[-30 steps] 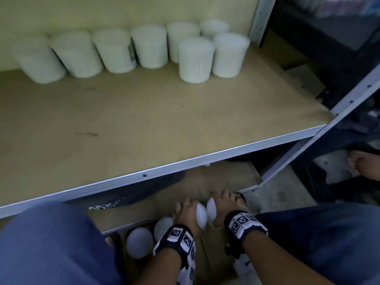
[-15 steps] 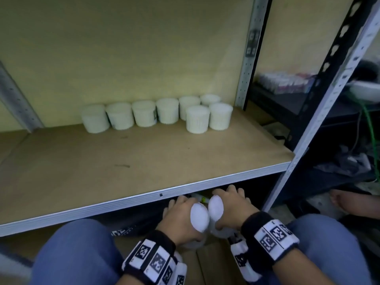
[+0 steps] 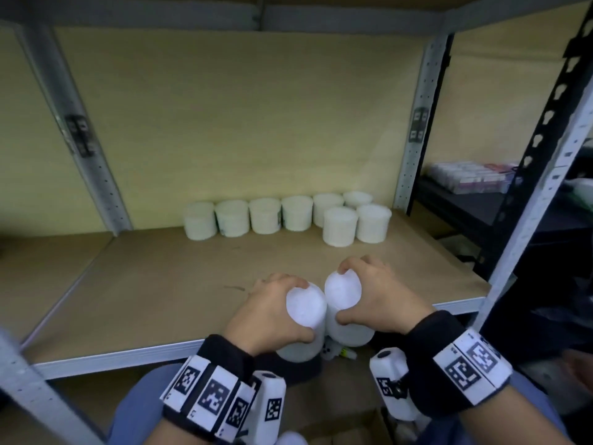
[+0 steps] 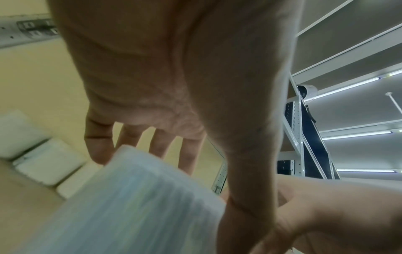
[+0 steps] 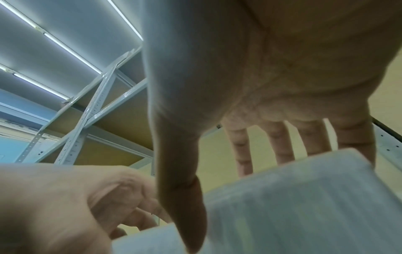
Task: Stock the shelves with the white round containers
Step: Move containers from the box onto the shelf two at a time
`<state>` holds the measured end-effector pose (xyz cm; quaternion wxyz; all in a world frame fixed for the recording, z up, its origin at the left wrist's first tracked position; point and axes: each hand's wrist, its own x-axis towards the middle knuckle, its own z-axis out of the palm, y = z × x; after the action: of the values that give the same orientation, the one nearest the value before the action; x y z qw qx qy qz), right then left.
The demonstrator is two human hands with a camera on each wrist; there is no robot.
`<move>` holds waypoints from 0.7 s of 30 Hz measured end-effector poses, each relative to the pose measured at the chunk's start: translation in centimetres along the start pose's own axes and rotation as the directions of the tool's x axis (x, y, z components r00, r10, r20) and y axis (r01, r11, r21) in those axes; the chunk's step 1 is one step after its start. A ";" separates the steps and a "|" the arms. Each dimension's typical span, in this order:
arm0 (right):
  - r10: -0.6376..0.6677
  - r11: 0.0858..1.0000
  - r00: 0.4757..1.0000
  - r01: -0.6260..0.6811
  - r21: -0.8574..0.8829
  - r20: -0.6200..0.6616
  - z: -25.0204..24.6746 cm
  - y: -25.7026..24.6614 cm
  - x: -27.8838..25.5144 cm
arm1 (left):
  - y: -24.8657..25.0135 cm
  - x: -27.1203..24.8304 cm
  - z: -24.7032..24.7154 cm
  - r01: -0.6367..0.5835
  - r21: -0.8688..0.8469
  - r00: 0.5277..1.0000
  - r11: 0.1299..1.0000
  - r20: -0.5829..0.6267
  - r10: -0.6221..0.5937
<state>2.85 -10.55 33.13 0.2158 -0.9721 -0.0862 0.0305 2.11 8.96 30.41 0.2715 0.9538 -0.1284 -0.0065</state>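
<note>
left hand (image 3: 268, 313) clamped on white round container (image 3: 305, 308) | right hand (image 3: 378, 303) on second – touching, above shelf (image 3: 128, 300) front edge | ribbed, seemingly light, stiff – grip sidewalls

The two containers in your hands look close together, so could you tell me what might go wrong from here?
1. The left container and right container touch side by side; bumping could loosen a grip.
2. Each hand, left and right, grips from above only, so one might slip.
3. Reaching back could knock the front pair in the row.
</note>
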 end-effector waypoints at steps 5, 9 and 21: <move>-0.038 0.999 0.999 0.039 0.032 -0.035 0.2 -1.3 2.5 | -1.1 1.2 -1.7 0.067 -0.014 0.996 0.998 -0.059 -0.068; -0.054 0.998 0.998 0.055 0.032 -0.028 1.4 -2.0 5.0 | -2.7 2.4 -2.0 0.134 -0.032 0.988 0.990 -0.072 -0.136; -0.064 0.998 0.998 0.064 0.022 -0.004 4.7 -1.2 8.1 | -5.0 3.6 -0.6 0.183 -0.023 0.981 0.983 -0.057 -0.184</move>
<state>10.21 -6.04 29.22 0.2278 -0.9665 -0.1164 0.0229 6.82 12.46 28.51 0.2817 0.9590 -0.0317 -0.0047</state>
